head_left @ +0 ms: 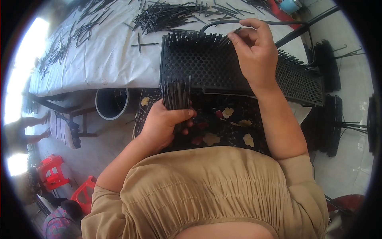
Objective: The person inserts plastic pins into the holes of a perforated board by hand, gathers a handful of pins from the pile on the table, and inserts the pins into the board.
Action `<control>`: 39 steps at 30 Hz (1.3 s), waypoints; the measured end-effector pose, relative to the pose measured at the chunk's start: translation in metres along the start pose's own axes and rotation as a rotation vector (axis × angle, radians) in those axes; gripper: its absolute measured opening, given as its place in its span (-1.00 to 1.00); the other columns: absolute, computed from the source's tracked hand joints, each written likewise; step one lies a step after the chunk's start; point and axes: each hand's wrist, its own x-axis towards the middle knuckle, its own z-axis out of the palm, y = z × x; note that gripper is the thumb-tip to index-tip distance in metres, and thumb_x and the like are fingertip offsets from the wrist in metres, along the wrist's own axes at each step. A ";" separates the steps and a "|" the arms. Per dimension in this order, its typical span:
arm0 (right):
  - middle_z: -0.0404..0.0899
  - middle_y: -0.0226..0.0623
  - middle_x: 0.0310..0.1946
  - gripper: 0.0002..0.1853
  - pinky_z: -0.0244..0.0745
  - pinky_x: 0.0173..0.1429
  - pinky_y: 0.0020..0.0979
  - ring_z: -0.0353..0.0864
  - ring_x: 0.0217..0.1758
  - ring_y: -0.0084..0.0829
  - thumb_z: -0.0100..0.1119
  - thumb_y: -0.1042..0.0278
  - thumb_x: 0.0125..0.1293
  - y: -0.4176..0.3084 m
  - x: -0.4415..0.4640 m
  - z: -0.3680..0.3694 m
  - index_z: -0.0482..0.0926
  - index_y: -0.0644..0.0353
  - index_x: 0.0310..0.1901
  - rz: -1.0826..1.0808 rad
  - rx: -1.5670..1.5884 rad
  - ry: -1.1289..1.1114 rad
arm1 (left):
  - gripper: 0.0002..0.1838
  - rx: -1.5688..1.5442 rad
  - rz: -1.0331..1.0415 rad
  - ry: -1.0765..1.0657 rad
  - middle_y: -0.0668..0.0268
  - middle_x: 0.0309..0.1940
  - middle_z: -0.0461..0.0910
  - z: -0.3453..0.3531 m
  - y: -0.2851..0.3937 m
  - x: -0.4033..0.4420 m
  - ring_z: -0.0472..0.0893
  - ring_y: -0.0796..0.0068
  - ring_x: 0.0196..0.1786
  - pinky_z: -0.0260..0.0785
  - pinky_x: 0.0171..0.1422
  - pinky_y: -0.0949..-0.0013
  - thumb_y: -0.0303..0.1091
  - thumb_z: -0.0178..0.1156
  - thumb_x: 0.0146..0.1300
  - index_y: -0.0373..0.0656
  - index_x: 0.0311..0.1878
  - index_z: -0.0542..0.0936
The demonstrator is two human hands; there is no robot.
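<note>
A bundle of thin black sticks (176,95) stands upright in my left hand (157,122), with the fingers and thumb closed around its lower part. Above the far edge of a black perforated rack (199,63), my right hand (259,59) pinches a thin black stick (238,30) between thumb and fingers. Many similar sticks stick up from the holes along the rack's far side. The pinched stick's lower end is close to that row; whether it sits in a hole I cannot tell.
A pile of loose black sticks (165,16) lies on the white-covered table (115,59), with more scattered leftward. A bucket (112,104) stands below the table edge. Red stools (53,171) are at the left. Racks of black sticks (332,123) stand on the floor at right.
</note>
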 end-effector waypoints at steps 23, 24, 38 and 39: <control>0.62 -0.03 0.10 -0.69 0.58 0.17 -0.25 0.67 0.09 -0.10 0.36 0.27 0.26 -0.062 -0.066 0.027 0.67 0.27 -0.04 -0.296 0.417 -0.858 | -0.53 0.655 0.628 -0.349 0.17 0.09 0.59 -0.025 -0.037 0.021 0.57 0.28 0.17 0.40 0.31 0.29 -0.34 0.40 0.18 -0.21 0.16 0.55; 0.63 -0.04 0.07 -0.70 0.60 0.15 -0.26 0.68 0.06 -0.11 0.36 0.28 0.25 -0.065 -0.065 0.025 0.68 0.26 -0.05 -0.253 0.419 -0.865 | -0.55 0.633 0.514 -0.422 0.17 0.07 0.60 -0.027 -0.030 0.019 0.57 0.29 0.17 0.41 0.30 0.29 -0.33 0.40 0.18 -0.21 0.13 0.57; 0.45 -0.11 0.18 -0.50 0.57 0.00 -0.47 0.59 0.02 -0.37 0.43 0.47 0.19 -0.068 -0.077 0.018 0.47 0.23 0.15 0.228 0.740 -0.260 | -0.70 0.099 0.263 -0.209 0.35 -0.25 0.64 0.006 -0.011 -0.009 0.65 0.52 -0.25 0.52 -0.15 0.43 -0.51 0.35 0.20 -0.21 0.01 0.60; 0.55 -0.19 0.05 -0.50 0.56 -0.04 -0.53 0.60 -0.03 -0.50 0.42 0.51 0.20 -0.063 -0.078 0.014 0.46 0.23 0.16 0.402 0.795 -0.317 | -0.74 0.042 0.251 -0.160 0.36 -0.30 0.64 0.005 -0.011 -0.010 0.62 0.56 -0.32 0.48 -0.24 0.46 -0.49 0.36 0.21 -0.19 -0.03 0.61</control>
